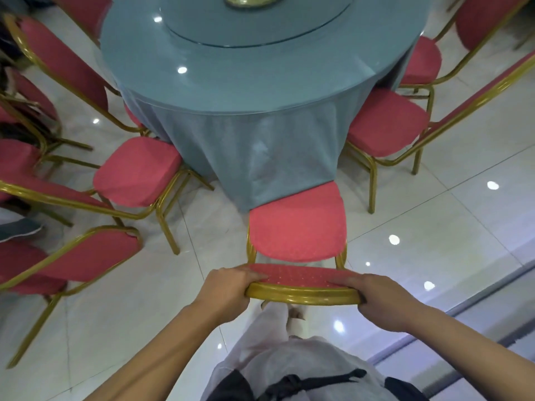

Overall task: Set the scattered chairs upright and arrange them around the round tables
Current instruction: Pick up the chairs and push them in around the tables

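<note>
Nearest: left hand point(224, 290) and right hand point(385, 301), fingers clenched on the top rail of an upright chair point(298, 227) — its seat front touches the cloth of the round bench point(231, 91). Beyond, neighbouring chairs, left point(136, 169) and right point(385, 125), stand upright at the bench; this ring looks approx. done. At left, a cluster of chairs point(75, 256) sits unaligned — prob. still to place, crowding the floor point(448, 215) there.

The near chair point(298, 224) has matt red cloth padding and a glossy gold metal frame. Smooth blue-grey cloth drapes the round table point(231, 91). The pale floor tiles point(434, 227) are glossy.
</note>
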### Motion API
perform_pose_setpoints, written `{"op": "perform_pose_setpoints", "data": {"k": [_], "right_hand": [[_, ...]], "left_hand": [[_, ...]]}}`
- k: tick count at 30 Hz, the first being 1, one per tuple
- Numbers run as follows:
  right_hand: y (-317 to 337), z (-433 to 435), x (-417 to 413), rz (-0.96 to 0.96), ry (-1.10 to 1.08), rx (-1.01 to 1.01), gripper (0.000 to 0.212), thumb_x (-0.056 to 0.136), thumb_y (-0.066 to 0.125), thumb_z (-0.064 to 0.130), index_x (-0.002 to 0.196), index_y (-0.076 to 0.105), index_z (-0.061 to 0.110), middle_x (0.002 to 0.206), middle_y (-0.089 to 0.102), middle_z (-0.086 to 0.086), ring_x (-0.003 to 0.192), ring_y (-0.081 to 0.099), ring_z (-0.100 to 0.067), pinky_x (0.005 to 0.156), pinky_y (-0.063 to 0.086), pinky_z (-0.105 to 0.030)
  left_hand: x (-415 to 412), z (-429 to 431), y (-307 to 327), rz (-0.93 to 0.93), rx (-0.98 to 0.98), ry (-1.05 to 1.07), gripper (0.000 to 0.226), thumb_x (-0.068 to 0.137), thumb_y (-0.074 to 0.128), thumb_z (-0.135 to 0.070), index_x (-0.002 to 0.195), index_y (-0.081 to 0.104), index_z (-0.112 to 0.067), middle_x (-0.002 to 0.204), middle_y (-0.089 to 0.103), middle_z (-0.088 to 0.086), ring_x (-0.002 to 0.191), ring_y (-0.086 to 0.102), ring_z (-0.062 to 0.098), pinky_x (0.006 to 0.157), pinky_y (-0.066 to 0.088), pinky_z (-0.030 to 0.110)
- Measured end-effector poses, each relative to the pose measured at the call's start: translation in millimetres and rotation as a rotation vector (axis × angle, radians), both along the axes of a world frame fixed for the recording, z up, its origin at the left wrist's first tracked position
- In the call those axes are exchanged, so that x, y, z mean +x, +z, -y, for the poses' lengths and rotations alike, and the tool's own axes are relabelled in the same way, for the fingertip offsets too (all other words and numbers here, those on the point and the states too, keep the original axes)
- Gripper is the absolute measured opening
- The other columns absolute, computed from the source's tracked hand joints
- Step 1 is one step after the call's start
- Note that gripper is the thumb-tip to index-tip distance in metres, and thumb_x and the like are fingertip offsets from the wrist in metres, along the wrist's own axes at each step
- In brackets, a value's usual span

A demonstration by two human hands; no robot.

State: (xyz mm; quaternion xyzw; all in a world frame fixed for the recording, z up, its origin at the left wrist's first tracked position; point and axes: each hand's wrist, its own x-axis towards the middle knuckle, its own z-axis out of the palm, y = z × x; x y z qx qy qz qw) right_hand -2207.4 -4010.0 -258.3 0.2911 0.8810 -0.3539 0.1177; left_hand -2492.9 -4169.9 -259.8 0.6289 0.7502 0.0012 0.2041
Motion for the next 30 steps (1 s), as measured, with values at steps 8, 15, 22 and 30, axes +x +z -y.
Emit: {"op": "perform_pose_setpoints", "data": {"k": [8,15,22,30], "right_hand": [[-0.3,-8.3,-11.8,-0.021,0.071,-0.121,0.086,0.076,0.041,0.0,0.131,0.037,0.066,0.111,0.055,0.035,0.11,0.048,-0.006,0.078,0.036,-0.012],[0.7,-37.6,-30.1,0.006,0.051,-0.092,0.083,0.071,0.045,-0.001,0.133,0.047,0.055,0.129,0.056,0.021,0.125,0.035,-0.004,0.101,0.038,-0.029],[1.1,-114.8,-105.4,0.121,0.021,0.11,0.045,0.08,0.056,0.009,0.118,0.064,0.032,0.127,0.058,0.007,0.129,0.041,-0.024,0.105,0.032,-0.045],[-6.9,-88.7,-107.6,-0.07,-0.566,0.045,0.108,0.06,0.059,0.089,0.15,0.013,0.052,0.165,0.005,0.002,0.151,0.008,-0.03,0.115,0.022,-0.061]], "left_hand": [[-11.7,-7.1,9.1,-0.013,-0.036,-0.007,0.053,0.088,0.052,-0.028,0.129,0.045,-0.061,0.125,0.06,-0.031,0.106,0.064,0.008,0.072,0.044,0.026],[-25.6,-28.5,5.5,-0.039,-0.094,0.055,0.059,0.081,0.047,-0.022,0.125,0.049,-0.062,0.111,0.065,-0.025,0.097,0.064,0.01,0.072,0.05,0.031],[-81.4,-101.8,10.6,0.148,-0.097,0.276,0.031,0.08,0.065,-0.017,0.107,0.068,-0.032,0.104,0.07,-0.003,0.102,0.063,0.025,0.087,0.052,0.041],[-111.6,-89.8,6.5,0.45,0.111,0.52,0.102,0.062,0.068,-0.082,0.149,0.032,-0.041,0.159,0.024,-0.002,0.144,0.028,0.019,0.115,0.031,0.041]]}}
